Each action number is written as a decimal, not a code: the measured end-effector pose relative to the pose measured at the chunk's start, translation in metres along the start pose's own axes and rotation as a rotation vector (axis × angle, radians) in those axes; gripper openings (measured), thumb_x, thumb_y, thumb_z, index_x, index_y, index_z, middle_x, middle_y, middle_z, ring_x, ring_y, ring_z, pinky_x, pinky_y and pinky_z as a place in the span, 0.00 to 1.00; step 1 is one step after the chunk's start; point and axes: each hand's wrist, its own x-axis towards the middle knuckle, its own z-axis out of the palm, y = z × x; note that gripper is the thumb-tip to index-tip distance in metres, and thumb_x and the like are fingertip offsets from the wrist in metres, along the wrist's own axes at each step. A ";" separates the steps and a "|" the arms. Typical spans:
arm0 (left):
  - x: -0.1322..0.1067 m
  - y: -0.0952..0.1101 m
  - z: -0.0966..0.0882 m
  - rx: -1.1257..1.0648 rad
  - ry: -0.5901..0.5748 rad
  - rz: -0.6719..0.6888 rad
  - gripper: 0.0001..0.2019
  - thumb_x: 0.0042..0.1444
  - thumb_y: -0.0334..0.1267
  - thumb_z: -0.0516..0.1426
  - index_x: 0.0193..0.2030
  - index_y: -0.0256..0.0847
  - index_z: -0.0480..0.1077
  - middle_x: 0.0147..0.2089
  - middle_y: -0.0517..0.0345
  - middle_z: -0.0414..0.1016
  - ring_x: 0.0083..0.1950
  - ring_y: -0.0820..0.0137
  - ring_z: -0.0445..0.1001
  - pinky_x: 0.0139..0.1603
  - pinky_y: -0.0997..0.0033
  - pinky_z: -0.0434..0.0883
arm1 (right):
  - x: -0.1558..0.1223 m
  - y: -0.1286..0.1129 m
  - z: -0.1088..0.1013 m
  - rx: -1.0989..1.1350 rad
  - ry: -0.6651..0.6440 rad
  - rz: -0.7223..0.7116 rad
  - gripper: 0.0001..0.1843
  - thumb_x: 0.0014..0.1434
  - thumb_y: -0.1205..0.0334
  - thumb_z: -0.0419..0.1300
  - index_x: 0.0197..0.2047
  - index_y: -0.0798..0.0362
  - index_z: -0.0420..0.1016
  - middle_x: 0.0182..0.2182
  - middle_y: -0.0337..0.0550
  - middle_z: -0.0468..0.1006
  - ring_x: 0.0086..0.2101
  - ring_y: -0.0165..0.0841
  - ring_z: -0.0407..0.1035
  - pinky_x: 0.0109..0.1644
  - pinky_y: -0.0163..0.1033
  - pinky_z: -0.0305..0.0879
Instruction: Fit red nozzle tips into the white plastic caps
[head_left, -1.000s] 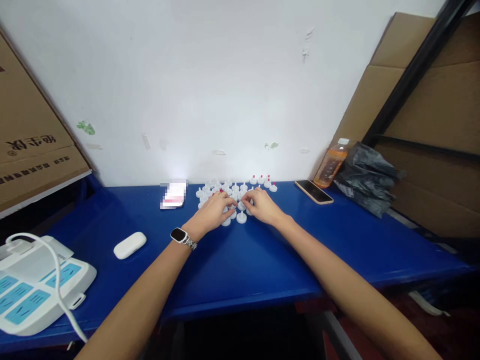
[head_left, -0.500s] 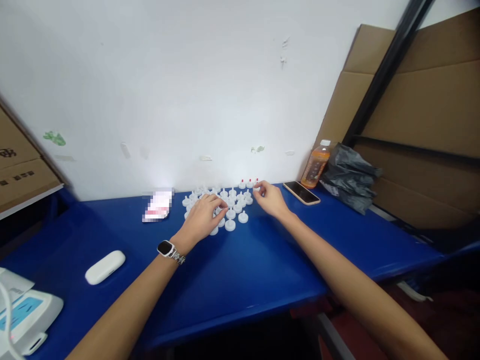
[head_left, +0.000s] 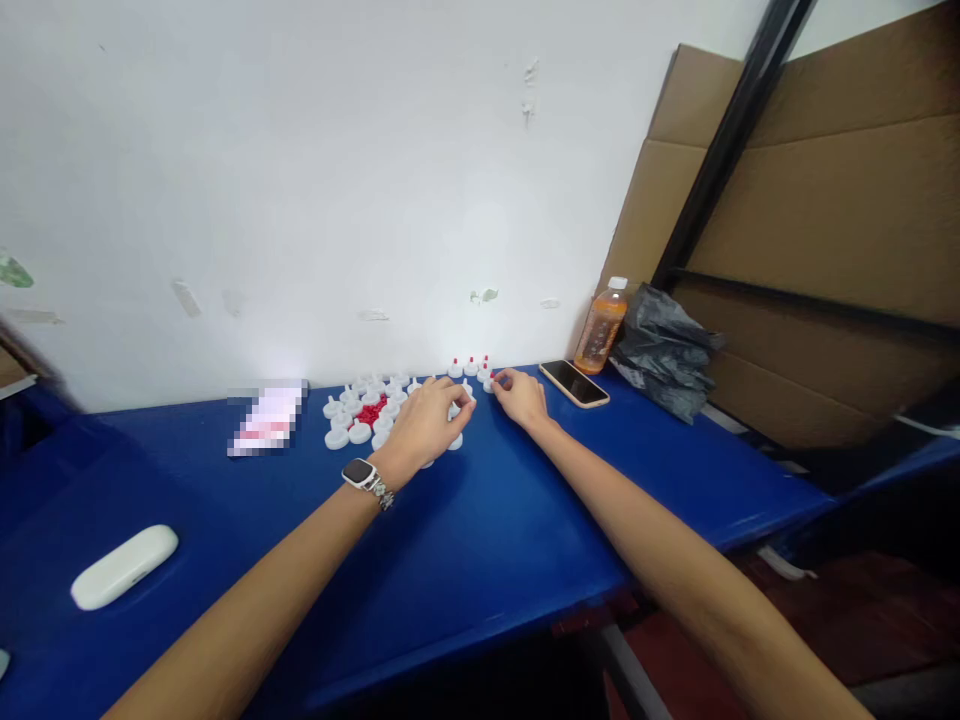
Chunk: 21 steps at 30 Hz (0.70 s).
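Several small white nozzle caps [head_left: 358, 417] stand in a cluster on the blue table [head_left: 480, 530] by the wall, with a heap of little red tips [head_left: 371, 411] among them. A few caps with red tips [head_left: 471, 367] stand at the back right. My left hand [head_left: 429, 422], with a watch on its wrist, is curled over the right side of the cluster and pinches a white cap. My right hand [head_left: 519, 397] lies just right of it, fingers pinched on a red-tipped cap [head_left: 490, 382].
A phone [head_left: 574, 383] lies right of my hands, then an orange drink bottle [head_left: 600, 326] and a crumpled dark bag [head_left: 664, 350] against cardboard sheets [head_left: 840, 210]. A blurred card [head_left: 266, 424] and a white case [head_left: 124, 567] lie to the left.
The view has swung right, so everything sits further left. My left hand moved right over the caps and uncovered the red tips. My right hand drew back slightly from the red-tipped caps.
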 end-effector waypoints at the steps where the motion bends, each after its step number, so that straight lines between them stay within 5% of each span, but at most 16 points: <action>1: 0.000 0.001 0.000 -0.004 0.011 -0.018 0.13 0.66 0.43 0.51 0.35 0.43 0.73 0.38 0.55 0.74 0.45 0.61 0.70 0.44 0.62 0.64 | -0.002 -0.001 0.000 0.001 0.001 -0.020 0.11 0.62 0.55 0.57 0.42 0.47 0.79 0.33 0.40 0.82 0.38 0.37 0.73 0.45 0.40 0.58; 13: -0.026 -0.007 -0.008 -0.057 0.146 -0.091 0.14 0.66 0.45 0.51 0.33 0.42 0.71 0.36 0.57 0.73 0.42 0.65 0.71 0.40 0.67 0.65 | -0.009 -0.002 0.007 0.084 0.082 -0.233 0.10 0.60 0.55 0.58 0.38 0.50 0.79 0.36 0.43 0.79 0.41 0.39 0.70 0.48 0.42 0.61; 18: -0.032 -0.007 -0.020 -0.133 0.203 -0.085 0.14 0.67 0.47 0.51 0.39 0.41 0.72 0.39 0.56 0.74 0.40 0.67 0.71 0.37 0.68 0.66 | -0.035 -0.027 -0.008 0.273 0.205 -0.486 0.08 0.61 0.60 0.57 0.41 0.51 0.75 0.49 0.47 0.78 0.49 0.40 0.71 0.54 0.45 0.64; 21: -0.037 -0.008 -0.026 -0.192 0.205 -0.065 0.13 0.65 0.48 0.54 0.46 0.42 0.71 0.40 0.56 0.75 0.40 0.68 0.73 0.39 0.68 0.67 | -0.056 -0.049 -0.015 0.344 0.156 -0.619 0.07 0.62 0.62 0.56 0.43 0.51 0.74 0.44 0.45 0.81 0.44 0.37 0.75 0.51 0.43 0.68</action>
